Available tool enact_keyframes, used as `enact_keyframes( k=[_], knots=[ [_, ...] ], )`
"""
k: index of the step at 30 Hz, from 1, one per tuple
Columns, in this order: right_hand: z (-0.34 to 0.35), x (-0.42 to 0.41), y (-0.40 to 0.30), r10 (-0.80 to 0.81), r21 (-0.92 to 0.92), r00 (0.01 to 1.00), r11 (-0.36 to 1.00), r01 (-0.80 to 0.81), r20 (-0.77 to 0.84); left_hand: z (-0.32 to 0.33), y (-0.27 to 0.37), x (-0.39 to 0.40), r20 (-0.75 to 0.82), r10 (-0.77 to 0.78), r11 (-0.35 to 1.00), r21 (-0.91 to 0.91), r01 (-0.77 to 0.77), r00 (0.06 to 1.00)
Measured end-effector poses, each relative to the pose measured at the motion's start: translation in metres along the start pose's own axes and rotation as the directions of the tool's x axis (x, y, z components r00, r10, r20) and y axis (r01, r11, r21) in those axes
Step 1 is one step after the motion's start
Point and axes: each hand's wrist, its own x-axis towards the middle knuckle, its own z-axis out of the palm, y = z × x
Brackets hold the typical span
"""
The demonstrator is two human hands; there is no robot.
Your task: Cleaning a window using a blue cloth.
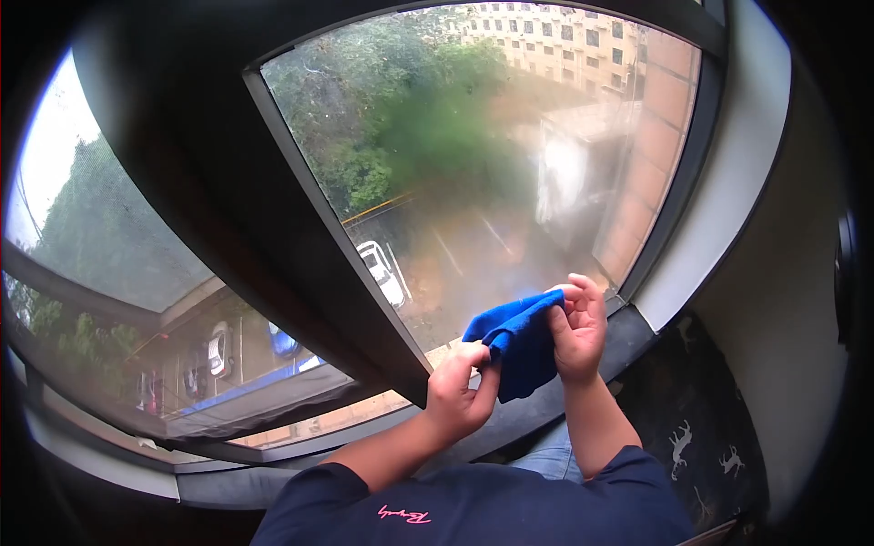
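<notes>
Between both hands hangs a blue cloth (522, 351), folded over and held up in front of the window pane. My left hand (464, 389) pinches its near left edge between thumb and fingers. The upper right corner is gripped by my right hand (580, 327), thumb against the fingers, with some fingers raised. Behind the cloth, the glass window pane (450, 157) looks smeared or fogged over its middle and right part; greenery, a building and a parked white car show through it.
A dark window frame post (334, 273) stands left of the pane, beside another window with a screen (102, 225). The dark sill (546, 403) runs below the hands. A pale wall edge (717, 191) rises at right, above a dark surface with white animal figures (681, 448).
</notes>
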Motion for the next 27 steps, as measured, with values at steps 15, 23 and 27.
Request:
enact_keyframes(
  k=[15, 23, 27],
  knots=[
    [0.067, -0.051, 0.070, -0.429, -0.464, 0.903, 0.794, 0.393, 0.031, -0.015, 0.000, 0.017, -0.081, 0.344, 0.915, 0.254, -0.314, 0.935],
    [-0.005, -0.090, 0.063, -0.193, -0.378, 0.959, 0.888, 0.261, 0.207, -0.016, -0.019, -0.072, 0.193, -0.390, 0.866, -0.255, 0.430, 0.900],
    [-0.022, -0.094, 0.032, 0.104, -0.471, 0.896, 0.873, 0.126, 0.432, -0.015, -0.062, -0.112, 0.519, -0.439, 0.442, -0.586, 0.679, 0.733]
  ],
)
